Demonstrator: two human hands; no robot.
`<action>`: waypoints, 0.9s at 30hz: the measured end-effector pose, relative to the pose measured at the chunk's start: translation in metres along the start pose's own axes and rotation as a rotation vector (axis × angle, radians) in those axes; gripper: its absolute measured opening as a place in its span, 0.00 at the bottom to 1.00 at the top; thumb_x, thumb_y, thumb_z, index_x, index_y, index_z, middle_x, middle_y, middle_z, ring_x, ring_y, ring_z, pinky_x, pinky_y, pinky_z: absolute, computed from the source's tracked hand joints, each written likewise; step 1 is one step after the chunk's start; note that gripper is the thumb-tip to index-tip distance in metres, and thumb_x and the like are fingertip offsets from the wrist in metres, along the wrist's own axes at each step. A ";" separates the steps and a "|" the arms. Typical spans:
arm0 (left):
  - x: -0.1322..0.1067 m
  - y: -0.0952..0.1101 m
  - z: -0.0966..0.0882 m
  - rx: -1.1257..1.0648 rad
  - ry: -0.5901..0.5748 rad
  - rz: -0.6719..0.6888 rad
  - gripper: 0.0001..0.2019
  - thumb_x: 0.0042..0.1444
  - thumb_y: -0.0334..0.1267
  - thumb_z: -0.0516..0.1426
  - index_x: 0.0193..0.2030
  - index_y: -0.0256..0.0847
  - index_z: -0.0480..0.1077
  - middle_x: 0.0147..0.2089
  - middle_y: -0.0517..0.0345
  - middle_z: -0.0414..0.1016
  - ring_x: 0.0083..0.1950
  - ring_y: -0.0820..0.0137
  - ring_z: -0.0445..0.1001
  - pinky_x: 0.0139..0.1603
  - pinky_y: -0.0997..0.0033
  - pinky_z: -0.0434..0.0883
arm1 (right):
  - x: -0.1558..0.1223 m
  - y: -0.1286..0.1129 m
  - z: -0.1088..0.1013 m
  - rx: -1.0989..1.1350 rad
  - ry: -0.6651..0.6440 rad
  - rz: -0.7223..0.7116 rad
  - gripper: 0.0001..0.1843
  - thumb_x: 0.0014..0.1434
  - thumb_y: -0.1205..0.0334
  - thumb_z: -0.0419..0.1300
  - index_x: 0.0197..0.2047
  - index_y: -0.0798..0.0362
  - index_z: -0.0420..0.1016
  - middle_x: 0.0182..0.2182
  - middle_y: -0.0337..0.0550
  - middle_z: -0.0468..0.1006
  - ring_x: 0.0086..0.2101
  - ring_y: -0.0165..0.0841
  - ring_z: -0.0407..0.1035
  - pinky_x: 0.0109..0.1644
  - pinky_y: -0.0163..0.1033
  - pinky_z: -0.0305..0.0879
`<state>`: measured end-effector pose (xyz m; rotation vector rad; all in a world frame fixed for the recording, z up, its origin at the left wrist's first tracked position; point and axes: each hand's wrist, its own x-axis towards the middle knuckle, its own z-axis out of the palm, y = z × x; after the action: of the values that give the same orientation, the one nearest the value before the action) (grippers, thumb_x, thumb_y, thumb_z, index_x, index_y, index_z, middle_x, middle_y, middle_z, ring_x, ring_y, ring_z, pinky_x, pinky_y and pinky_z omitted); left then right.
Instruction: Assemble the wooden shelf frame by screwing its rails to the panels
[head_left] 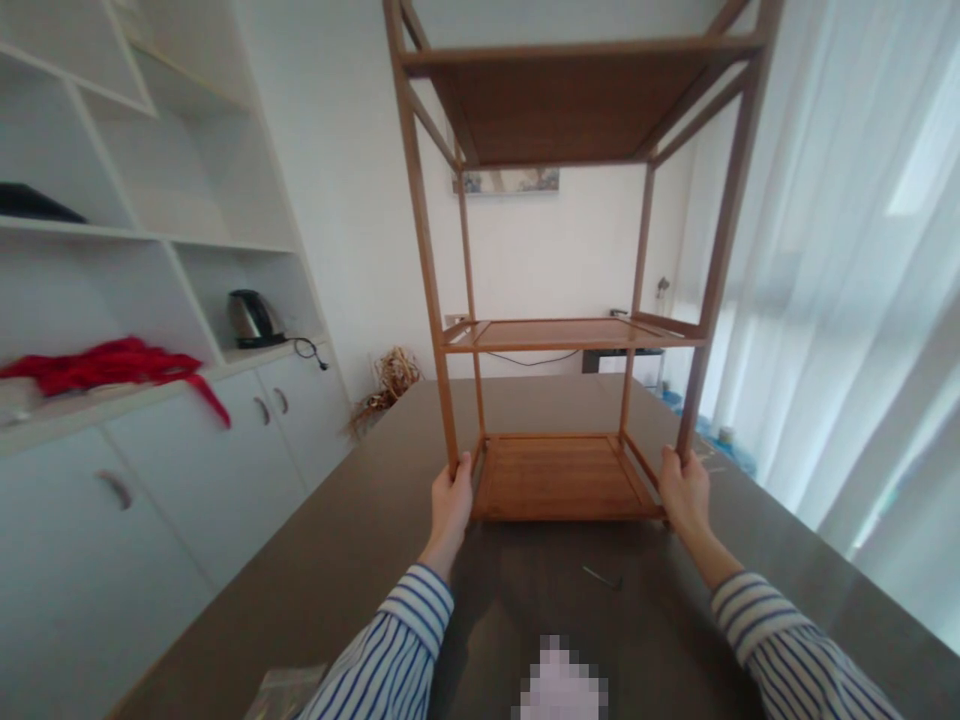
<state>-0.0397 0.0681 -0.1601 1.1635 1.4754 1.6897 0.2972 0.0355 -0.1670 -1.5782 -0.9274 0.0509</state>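
Note:
A wooden three-tier shelf rack (559, 335) stands upright on a dark table (360, 520). My left hand (451, 503) is wrapped round the bottom of the rack's near left post. My right hand (684, 492) grips the bottom of the near right post. Both arms wear blue-and-white striped sleeves. A small dark hex key (604, 577) lies on the table between my arms, in front of the rack.
White wall shelving and cabinets (150, 440) run along the left, holding a kettle (251, 318) and red cloth (105, 365). Sheer curtains (847, 300) cover the window on the right. A clear plastic bag (281, 692) lies at the table's near edge.

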 end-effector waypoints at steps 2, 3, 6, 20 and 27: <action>0.002 -0.003 0.001 0.015 0.007 0.003 0.23 0.48 0.58 0.56 0.25 0.37 0.69 0.21 0.61 0.65 0.27 0.70 0.65 0.29 0.72 0.62 | -0.003 0.002 0.001 0.015 -0.003 0.003 0.19 0.56 0.44 0.48 0.26 0.51 0.64 0.19 0.38 0.66 0.25 0.35 0.61 0.30 0.38 0.52; 0.003 -0.005 0.001 0.021 0.009 0.003 0.23 0.48 0.58 0.56 0.25 0.36 0.69 0.21 0.61 0.65 0.27 0.70 0.65 0.30 0.72 0.62 | -0.005 0.003 0.002 0.023 -0.006 0.004 0.19 0.56 0.44 0.48 0.26 0.51 0.64 0.19 0.38 0.66 0.25 0.35 0.60 0.30 0.38 0.52; 0.005 -0.009 0.001 0.045 0.022 0.001 0.23 0.48 0.58 0.55 0.25 0.36 0.69 0.21 0.60 0.65 0.28 0.68 0.66 0.30 0.71 0.62 | -0.008 0.005 0.004 0.043 -0.012 0.011 0.19 0.57 0.44 0.48 0.26 0.51 0.64 0.20 0.38 0.66 0.24 0.34 0.59 0.29 0.37 0.52; 0.016 -0.016 -0.009 0.104 0.054 0.059 0.23 0.50 0.58 0.54 0.24 0.37 0.68 0.22 0.60 0.65 0.27 0.69 0.64 0.29 0.71 0.61 | -0.011 0.003 0.015 0.117 -0.071 -0.012 0.20 0.56 0.43 0.49 0.25 0.50 0.63 0.18 0.35 0.63 0.22 0.32 0.57 0.28 0.37 0.51; 0.028 -0.015 -0.023 0.142 0.037 0.074 0.25 0.49 0.60 0.52 0.25 0.37 0.69 0.21 0.58 0.67 0.25 0.68 0.66 0.27 0.70 0.62 | -0.012 -0.007 0.036 0.174 -0.159 -0.047 0.20 0.57 0.42 0.48 0.28 0.50 0.63 0.18 0.35 0.65 0.23 0.33 0.61 0.28 0.37 0.55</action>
<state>-0.0735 0.0855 -0.1685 1.2823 1.6153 1.6861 0.2669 0.0570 -0.1759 -1.4055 -1.0551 0.2213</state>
